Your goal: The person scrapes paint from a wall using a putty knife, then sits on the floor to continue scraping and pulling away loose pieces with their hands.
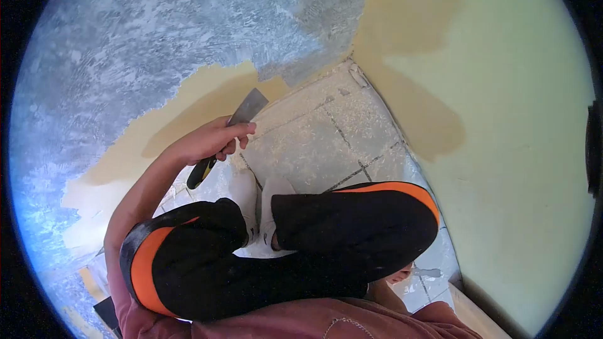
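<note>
The left hand [217, 140] is clamped on a scraper [249, 107], judged light, stiff, best held by its handle [200, 173]. The right hand's [401, 274] grip is unclear

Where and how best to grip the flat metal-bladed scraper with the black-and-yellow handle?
Likely the handle, approached from its lower-left butt end: that part protrudes free below the left hand, while the thin, flat blade points to the picture's upper right.

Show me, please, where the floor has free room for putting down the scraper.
The widest free patch is tiled floor, between the white socks, the right wall and the corner; pale crumbs litter it. It is crowded around the socks and folded legs, and tight beside the right hand, where something grey shows.
</note>
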